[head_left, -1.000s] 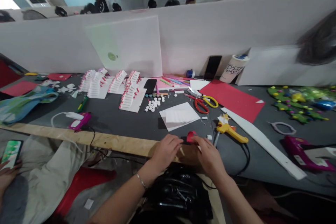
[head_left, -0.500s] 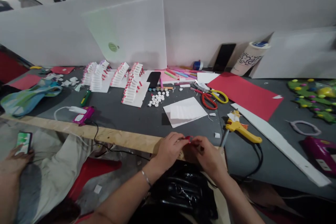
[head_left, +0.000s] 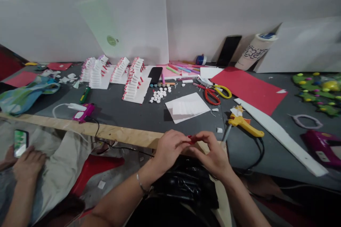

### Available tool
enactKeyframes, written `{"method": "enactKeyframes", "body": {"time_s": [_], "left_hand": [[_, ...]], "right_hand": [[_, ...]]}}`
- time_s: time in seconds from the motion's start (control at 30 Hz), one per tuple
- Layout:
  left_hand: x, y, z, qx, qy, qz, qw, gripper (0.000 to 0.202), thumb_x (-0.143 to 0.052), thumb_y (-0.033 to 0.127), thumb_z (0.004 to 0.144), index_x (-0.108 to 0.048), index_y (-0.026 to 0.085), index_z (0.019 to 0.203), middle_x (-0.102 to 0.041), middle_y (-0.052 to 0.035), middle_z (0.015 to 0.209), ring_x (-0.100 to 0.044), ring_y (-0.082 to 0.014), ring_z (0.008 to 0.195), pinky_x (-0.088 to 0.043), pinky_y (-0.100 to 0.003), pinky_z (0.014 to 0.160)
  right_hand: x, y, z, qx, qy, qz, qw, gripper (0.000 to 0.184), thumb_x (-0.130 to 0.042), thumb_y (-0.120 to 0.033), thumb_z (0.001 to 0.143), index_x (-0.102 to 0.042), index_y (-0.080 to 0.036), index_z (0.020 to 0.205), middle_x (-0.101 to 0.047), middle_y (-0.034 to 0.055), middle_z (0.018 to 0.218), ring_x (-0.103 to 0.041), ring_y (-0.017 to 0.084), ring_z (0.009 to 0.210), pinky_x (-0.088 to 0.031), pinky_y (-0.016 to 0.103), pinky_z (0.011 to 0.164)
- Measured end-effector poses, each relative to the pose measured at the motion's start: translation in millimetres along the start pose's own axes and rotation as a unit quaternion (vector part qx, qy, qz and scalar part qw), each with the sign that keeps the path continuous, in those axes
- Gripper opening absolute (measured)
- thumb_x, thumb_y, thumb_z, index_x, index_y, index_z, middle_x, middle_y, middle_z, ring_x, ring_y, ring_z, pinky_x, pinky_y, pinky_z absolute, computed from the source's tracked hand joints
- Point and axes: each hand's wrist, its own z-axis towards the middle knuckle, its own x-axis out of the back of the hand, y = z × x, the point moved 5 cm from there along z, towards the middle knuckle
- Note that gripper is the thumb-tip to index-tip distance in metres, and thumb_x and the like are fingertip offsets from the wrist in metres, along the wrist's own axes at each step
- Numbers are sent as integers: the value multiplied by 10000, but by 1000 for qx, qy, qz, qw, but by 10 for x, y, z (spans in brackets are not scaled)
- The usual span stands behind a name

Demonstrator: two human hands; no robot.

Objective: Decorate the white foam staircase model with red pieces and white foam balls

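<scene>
Just past the front edge of the table, my left hand (head_left: 170, 149) pinches a small red piece (head_left: 190, 139), likely paper, between thumb and fingers. Much of it is hidden by the fingertips. Facing it, my right hand (head_left: 211, 152) is curved, with the thumb apart from the fingers. Its index fingertip is at the red piece; whether it touches cannot be made out. Beyond my hands lies a white card (head_left: 186, 106) with a folded white strip on it. A yellow glue gun (head_left: 243, 124) rests to the right of my right hand.
Red-handled scissors (head_left: 212, 96), yellow-handled scissors (head_left: 223, 91) and red paper (head_left: 250, 87) lie behind. White pellets (head_left: 159, 95) sit near pleated paper pieces (head_left: 133, 85). A long white strip (head_left: 282, 136) is at right. At left, another person's hand (head_left: 29, 165) is by a phone (head_left: 20, 143).
My right thumb and fingers have spread apart from their pinch near the red piece. My left hand still holds it. The view has tilted down slightly, and the neighbour's hands have moved.
</scene>
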Motion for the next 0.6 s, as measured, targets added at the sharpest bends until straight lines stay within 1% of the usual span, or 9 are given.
{"method": "enactKeyframes", "body": {"time_s": [0.07, 0.1, 0.2, 0.27, 0.33, 0.43, 0.53, 0.6], "left_hand": [[55, -33, -16, 70, 15, -85, 994, 176, -635, 349, 905, -746, 213, 901, -733, -52, 876, -655, -181, 841, -503, -315, 779], [70, -56, -26, 102, 19, -107, 989, 159, -662, 344, 881, -747, 209, 872, -733, -47, 858, -653, -179, 820, -500, -302, 752], [76, -133, -58, 180, 17, -134, 974, 129, -723, 315, 811, -745, 194, 851, -735, -27, 799, -624, -153, 712, -455, -253, 636], [65, -173, -70, 208, 15, -149, 966, 126, -739, 291, 783, -743, 189, 857, -734, -14, 777, -588, -130, 639, -421, -234, 581], [58, -189, -68, 215, 18, -162, 963, 111, -738, 271, 773, -741, 189, 848, -737, -12, 781, -578, -123, 623, -420, -230, 574], [53, -171, -54, 204, 12, -171, 964, 101, -720, 262, 788, -745, 190, 855, -742, -29, 820, -616, -141, 688, -442, -236, 596], [40, -138, -49, 193, -1, -168, 967, 110, -715, 254, 799, -750, 192, 881, -741, -42, 864, -641, -154, 743, -451, -238, 606], [33, -133, -57, 192, 5, -163, 968, 105, -714, 241, 802, -748, 194, 889, -737, -40, 866, -643, -156, 757, -466, -245, 627]], "right_hand": [[-36, -60, 25, 0, -43, -8, 999, 182, -625, -408, 864, -612, -240, 932, -703, 51, 882, -660, 221, 869, -520, 354, 797], [-49, -92, 33, 1, -62, -14, 998, 170, -599, -407, 883, -631, -240, 889, -705, 47, 849, -652, 216, 835, -511, 345, 779], [-62, -168, 39, -15, -84, -15, 996, 218, -527, -393, 928, -633, -236, 821, -689, 29, 767, -622, 185, 725, -492, 294, 693], [-70, -204, 29, -34, -88, -9, 996, 219, -500, -388, 940, -615, -237, 830, -678, 20, 757, -612, 171, 698, -486, 267, 654], [-85, -228, 21, -41, -89, -9, 995, 211, -482, -382, 945, -602, -238, 850, -676, 20, 755, -612, 167, 682, -486, 257, 634], [-97, -225, 22, -35, -76, -32, 996, 190, -472, -363, 947, -598, -230, 896, -686, 31, 771, -622, 169, 665, -482, 258, 609], [-105, -205, 28, -8, -58, -79, 995, 180, -472, -343, 950, -605, -228, 910, -694, 47, 794, -641, 185, 691, -487, 276, 630], [-108, -206, 23, 23, -46, -99, 994, 184, -464, -323, 962, -618, -231, 924, -700, 56, 818, -652, 197, 732, -501, 294, 672]]}}
